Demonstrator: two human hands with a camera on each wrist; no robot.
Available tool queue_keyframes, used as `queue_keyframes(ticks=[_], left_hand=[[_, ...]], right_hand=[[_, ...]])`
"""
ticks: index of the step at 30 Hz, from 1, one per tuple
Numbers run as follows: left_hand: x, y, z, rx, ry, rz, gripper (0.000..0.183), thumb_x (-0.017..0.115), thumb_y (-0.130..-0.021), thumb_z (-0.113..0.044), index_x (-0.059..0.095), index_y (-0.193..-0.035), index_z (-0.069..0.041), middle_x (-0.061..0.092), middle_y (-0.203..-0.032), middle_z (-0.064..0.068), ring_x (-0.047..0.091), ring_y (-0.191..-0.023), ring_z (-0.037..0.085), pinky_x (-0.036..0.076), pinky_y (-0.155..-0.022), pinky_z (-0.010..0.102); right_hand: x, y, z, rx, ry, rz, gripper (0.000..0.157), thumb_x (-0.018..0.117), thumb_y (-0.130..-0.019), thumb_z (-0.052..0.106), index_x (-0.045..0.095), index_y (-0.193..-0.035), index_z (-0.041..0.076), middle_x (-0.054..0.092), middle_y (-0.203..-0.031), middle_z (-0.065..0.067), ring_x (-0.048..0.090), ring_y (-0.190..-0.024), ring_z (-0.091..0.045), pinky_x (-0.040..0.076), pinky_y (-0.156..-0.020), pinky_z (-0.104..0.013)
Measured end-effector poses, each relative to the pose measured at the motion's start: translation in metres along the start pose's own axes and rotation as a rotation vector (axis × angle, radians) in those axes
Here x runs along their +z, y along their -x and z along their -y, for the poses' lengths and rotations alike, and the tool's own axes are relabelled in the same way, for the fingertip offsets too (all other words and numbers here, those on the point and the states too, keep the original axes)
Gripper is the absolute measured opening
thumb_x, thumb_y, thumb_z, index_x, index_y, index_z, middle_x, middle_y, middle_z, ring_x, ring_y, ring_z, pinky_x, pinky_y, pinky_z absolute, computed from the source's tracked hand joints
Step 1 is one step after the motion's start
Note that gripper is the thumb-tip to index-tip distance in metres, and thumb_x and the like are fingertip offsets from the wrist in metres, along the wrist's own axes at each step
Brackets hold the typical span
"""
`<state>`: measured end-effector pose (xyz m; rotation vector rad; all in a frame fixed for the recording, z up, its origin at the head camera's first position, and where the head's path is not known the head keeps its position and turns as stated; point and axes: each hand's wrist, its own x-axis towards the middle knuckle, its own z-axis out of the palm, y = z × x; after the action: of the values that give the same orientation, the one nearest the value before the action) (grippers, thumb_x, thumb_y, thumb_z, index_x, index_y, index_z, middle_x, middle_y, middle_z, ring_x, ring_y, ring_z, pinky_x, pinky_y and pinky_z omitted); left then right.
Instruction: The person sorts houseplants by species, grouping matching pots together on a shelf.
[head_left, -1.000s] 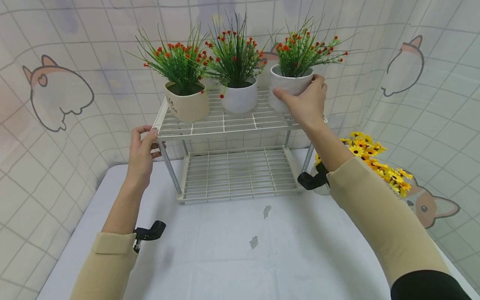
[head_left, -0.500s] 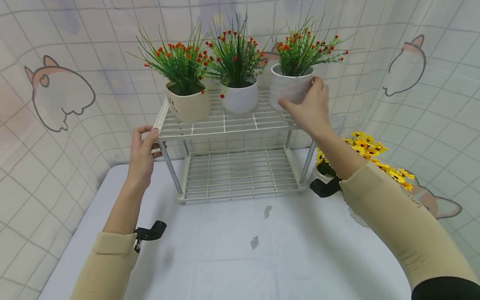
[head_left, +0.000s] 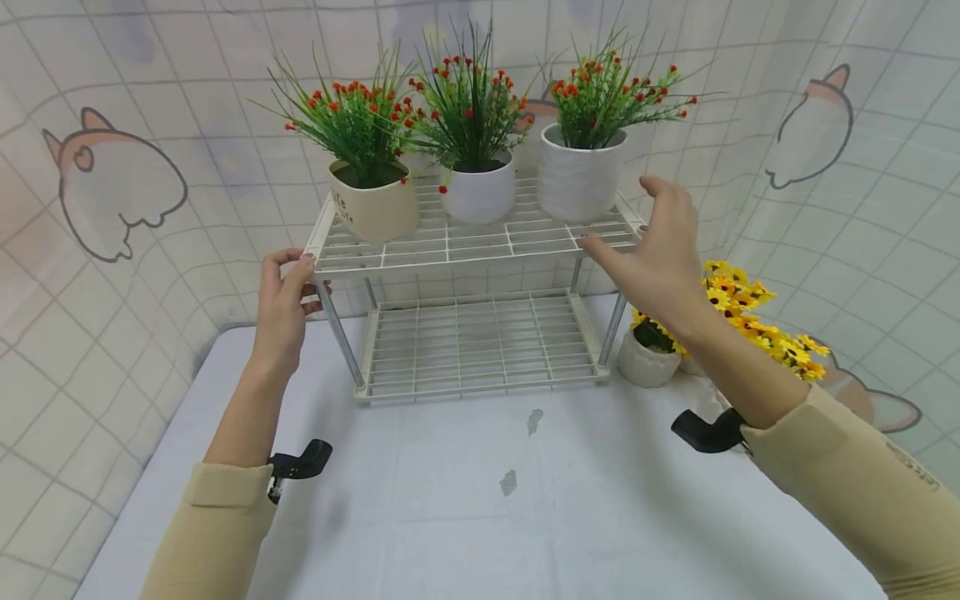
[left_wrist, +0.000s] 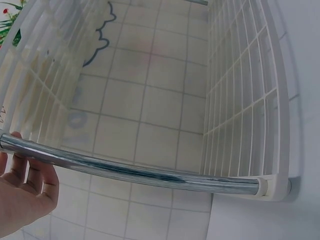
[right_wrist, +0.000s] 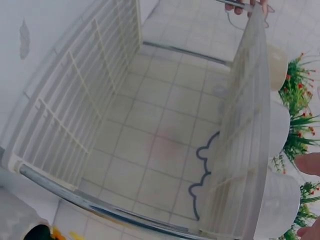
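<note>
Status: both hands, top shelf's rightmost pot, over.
Left hand gripping upper shelf at front-left corner. Right hand open, apart from pot. Pot upright on shelf. Yellow flowers at right, seemingly not in the way.

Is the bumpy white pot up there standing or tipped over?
Standing: the pot sits base-down on the top shelf, with its plant sticking up.

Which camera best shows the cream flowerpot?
The head view: the cream flowerpot appears nearly whole, with some lettering. The left wrist view shows part of it through the upper shelf; the right wrist view, only a portion beyond that shelf.
</note>
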<state>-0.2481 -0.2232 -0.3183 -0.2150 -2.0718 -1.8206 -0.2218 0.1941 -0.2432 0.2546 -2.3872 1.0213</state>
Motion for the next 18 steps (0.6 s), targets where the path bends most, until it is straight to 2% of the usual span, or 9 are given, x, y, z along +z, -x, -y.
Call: queue_keyframes(ticks=[7,11,18], left_hand=[[-0.001,0.000,0.000,0.000,0.022,-0.005,0.030,0.047,-0.109,-0.038,0.041,-0.132,-0.020,0.059,-0.105,0.006,0.054,-0.097,0.018,0.040,-0.085,0.036],[0.000,0.000,0.000,-0.007,0.019,-0.002,0.029,0.046,-0.109,-0.037,0.041,-0.132,-0.020,0.060,-0.105,0.002,0.054,-0.097,0.018,0.041,-0.085,0.036],[-0.001,-0.001,0.001,-0.001,0.017,0.000,0.030,0.046,-0.109,-0.037,0.040,-0.133,-0.020,0.059,-0.105,0.004,0.054,-0.097,0.018,0.040,-0.085,0.037]], right_hand=[[-0.006,0.028,-0.011,0.003,-0.021,0.002,0.083,0.075,-0.092,0.029,0.030,-0.154,-0.002,0.033,-0.155,-0.021,0.031,-0.141,-0.037,0.026,-0.115,-0.056],[-0.009,0.047,-0.022,0.016,-0.021,0.008,0.080,0.076,-0.093,0.027,0.032,-0.153,-0.002,0.035,-0.152,-0.023,0.032,-0.139,-0.039,0.026,-0.112,-0.060],[-0.010,0.078,-0.044,0.073,-0.045,0.008,0.074,0.074,-0.095,0.023,0.034,-0.153,-0.001,0.036,-0.151,-0.023,0.033,-0.135,-0.041,0.027,-0.106,-0.064]])
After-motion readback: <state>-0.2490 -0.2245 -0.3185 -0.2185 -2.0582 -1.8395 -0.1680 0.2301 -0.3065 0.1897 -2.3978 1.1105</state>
